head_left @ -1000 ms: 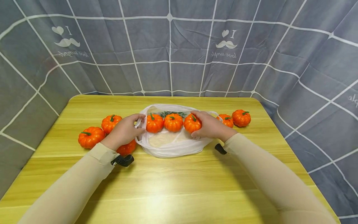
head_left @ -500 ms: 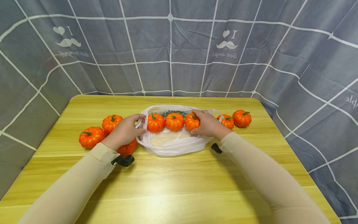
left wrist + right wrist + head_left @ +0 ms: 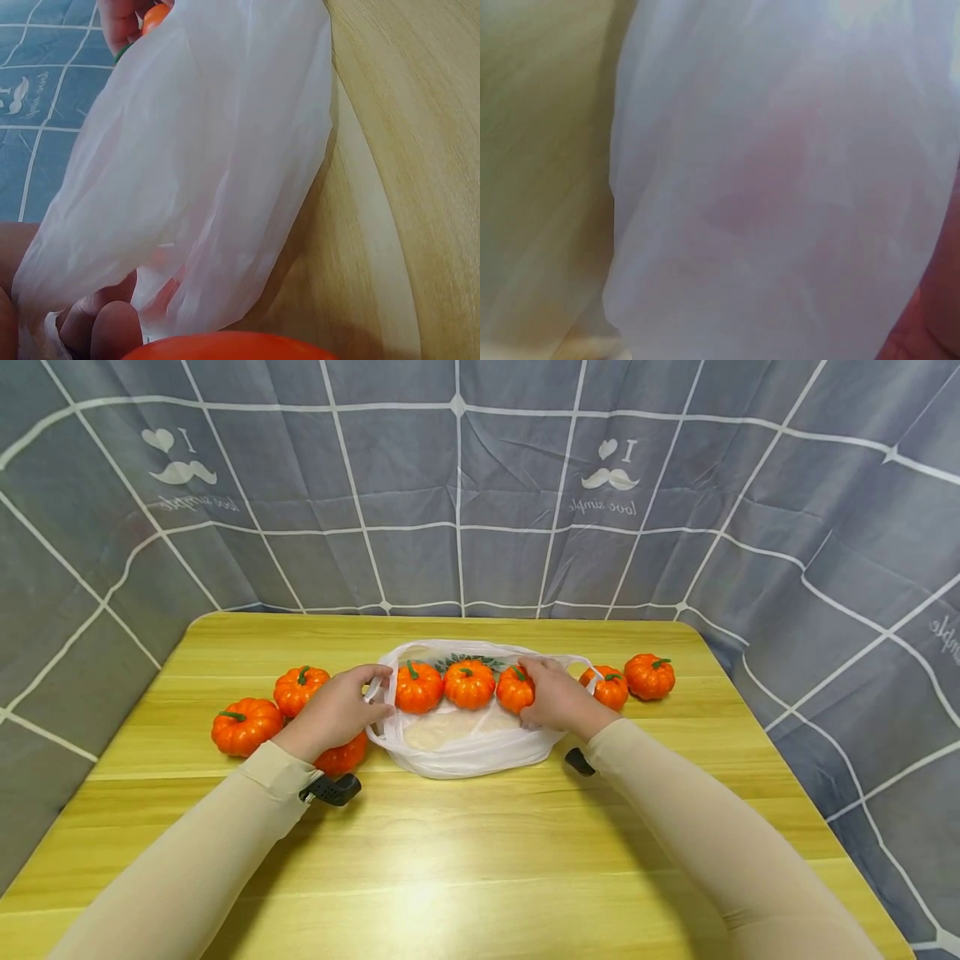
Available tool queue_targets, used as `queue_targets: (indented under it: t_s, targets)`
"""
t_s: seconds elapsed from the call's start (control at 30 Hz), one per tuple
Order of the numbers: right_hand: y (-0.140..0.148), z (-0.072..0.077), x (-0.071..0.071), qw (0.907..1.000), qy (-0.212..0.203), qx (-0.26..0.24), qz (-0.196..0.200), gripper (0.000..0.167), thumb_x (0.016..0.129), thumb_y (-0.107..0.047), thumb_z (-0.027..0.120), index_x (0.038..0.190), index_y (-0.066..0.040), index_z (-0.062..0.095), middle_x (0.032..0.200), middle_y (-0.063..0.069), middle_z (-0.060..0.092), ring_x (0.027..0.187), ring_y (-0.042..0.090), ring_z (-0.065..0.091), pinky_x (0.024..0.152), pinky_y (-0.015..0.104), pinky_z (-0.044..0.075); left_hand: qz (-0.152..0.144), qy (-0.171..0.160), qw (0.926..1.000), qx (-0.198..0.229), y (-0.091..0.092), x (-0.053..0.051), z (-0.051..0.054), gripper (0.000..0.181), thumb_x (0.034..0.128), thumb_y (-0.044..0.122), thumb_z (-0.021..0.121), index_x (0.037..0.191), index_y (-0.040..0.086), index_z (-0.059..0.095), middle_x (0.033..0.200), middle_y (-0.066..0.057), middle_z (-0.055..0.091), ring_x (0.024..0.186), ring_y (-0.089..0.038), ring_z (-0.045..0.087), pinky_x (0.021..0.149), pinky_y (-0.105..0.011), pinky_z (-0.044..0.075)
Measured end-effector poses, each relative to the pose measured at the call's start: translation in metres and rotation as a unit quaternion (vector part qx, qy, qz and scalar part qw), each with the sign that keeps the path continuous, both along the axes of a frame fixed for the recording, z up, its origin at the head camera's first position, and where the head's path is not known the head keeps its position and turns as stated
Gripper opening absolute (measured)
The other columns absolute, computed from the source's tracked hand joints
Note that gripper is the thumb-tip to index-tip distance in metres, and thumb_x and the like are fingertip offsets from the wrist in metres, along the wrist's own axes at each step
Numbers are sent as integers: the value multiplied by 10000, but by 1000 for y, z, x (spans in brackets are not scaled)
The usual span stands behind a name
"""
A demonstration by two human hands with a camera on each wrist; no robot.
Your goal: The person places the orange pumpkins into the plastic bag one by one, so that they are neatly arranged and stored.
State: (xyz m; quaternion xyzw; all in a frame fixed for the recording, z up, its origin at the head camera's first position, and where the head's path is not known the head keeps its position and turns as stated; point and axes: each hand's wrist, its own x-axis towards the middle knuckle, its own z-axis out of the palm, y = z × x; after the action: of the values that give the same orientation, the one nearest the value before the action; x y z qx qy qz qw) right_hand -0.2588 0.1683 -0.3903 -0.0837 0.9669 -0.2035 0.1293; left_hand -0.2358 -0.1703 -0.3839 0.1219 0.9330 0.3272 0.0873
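Note:
A white plastic bag (image 3: 472,766) lies with its mouth spread, two small orange pumpkins (image 3: 418,689) side by side inside it. My left hand (image 3: 333,714) holds the bag's left edge near a handle; in the left wrist view its fingers (image 3: 116,330) curl at the plastic. At the bag's right side, my right hand (image 3: 561,695) reaches in over the rim and grips a third pumpkin (image 3: 513,692) beside the other two. The bag's wall (image 3: 780,187) covers most of the right wrist view, hiding that grip.
Left of the bag sit three more pumpkins (image 3: 247,727), partly behind the left hand and wrist. Two others (image 3: 649,677) stand to the right, one partly behind a bag handle. The wooden table (image 3: 450,860) meets a grey checked curtain (image 3: 510,568) at its back and sides.
My right hand has moved slightly left and lower with its pumpkin, bringing it up beside the middle one in the bag. The left hand keeps its place on the bag's edge.

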Motion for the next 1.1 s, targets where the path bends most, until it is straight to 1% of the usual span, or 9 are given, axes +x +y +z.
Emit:
queue_targets:
  t_s: [0.1, 0.23, 0.37, 0.57, 0.63, 0.77, 0.83, 0.97, 1.1]
  targets:
    - [0, 0, 1, 9999, 87, -29, 41, 1020, 788, -133, 799, 1668, -143, 285, 1705, 172, 283, 1469, 389, 442, 1184, 541, 427, -3, -58, 10000, 55, 0, 0, 0, 604, 989, 209, 727, 1532, 69, 504, 1282, -183, 695, 758, -208, 652, 753, -319, 526]
    - [0, 0, 2, 9997, 250, -42, 58, 917, 843, -149, 773, 1644, -99, 329, 1689, 163, 341, 1487, 384, 431, 1222, 536, 387, 4, -122, 9999, 36, 0, 0, 0, 604, 994, 212, 723, 1536, 69, 498, 1268, -183, 701, 710, -190, 648, 753, -323, 525]
    - [-1, 0, 3, 9993, 375, 6, 11, 823, 913, -178, 770, 1623, -74, 367, 1681, 156, 377, 1511, 377, 420, 1254, 523, 347, 11, -137, 9999, 9, 0, 0, 0, 605, 995, 216, 723, 1536, 69, 497, 1292, -186, 695, 726, -187, 646, 768, -328, 526]
    - [0, -1, 3, 9987, 495, 87, -27, 816, 926, -219, 802, 1620, -86, 393, 1685, 161, 379, 1545, 374, 386, 1263, 520, 332, 21, -65, 10000, -21, 0, 0, 1, 606, 991, 217, 729, 1534, 68, 504, 1347, -187, 675, 809, -219, 654, 794, -337, 523]
    - [1, -1, 3, 9987, 498, 87, -44, 813, 926, -217, 800, 1619, -90, 396, 1687, 161, 374, 1543, 375, 388, 1258, 526, 338, 19, -66, 10000, -1, 0, 0, 1, 605, 992, 214, 727, 1535, 68, 503, 1346, -187, 673, 804, -216, 655, 787, -334, 521]
    - [1, 0, 4, 9984, 561, 49, -87, 756, 934, -176, 762, 1604, -86, 423, 1671, 154, 403, 1522, 369, 421, 1243, 528, 362, 10, -176, 9998, 117, 0, 1, 1, 607, 1001, 204, 713, 1545, 62, 485, 1324, -192, 676, 698, -188, 671, 765, -337, 536]
    - [1, 0, 5, 9980, 613, 71, -103, 718, 947, -158, 740, 1594, -78, 438, 1659, 155, 420, 1511, 370, 436, 1236, 522, 375, 14, -164, 9998, 100, 0, 1, 1, 606, 1002, 205, 712, 1545, 63, 485, 1350, -190, 665, 709, -185, 668, 786, -348, 534]
    - [0, 0, 6, 9975, 659, 75, -237, 669, 964, -147, 732, 1568, -54, 461, 1629, 187, 431, 1440, 392, 507, 1200, 525, 422, 20, -83, 10000, 11, 0, 1, 1, 600, 999, 213, 715, 1539, 69, 497, 1398, -187, 645, 817, -212, 648, 839, -370, 516]
    - [-2, -2, 7, 9969, 696, 46, -365, 632, 959, -141, 737, 1531, -38, 490, 1574, 214, 442, 1321, 408, 585, 1144, 533, 476, 33, -61, 10000, 4, 0, 1, 1, 599, 995, 210, 719, 1535, 69, 501, 1359, -186, 666, 818, -220, 648, 825, -362, 517]
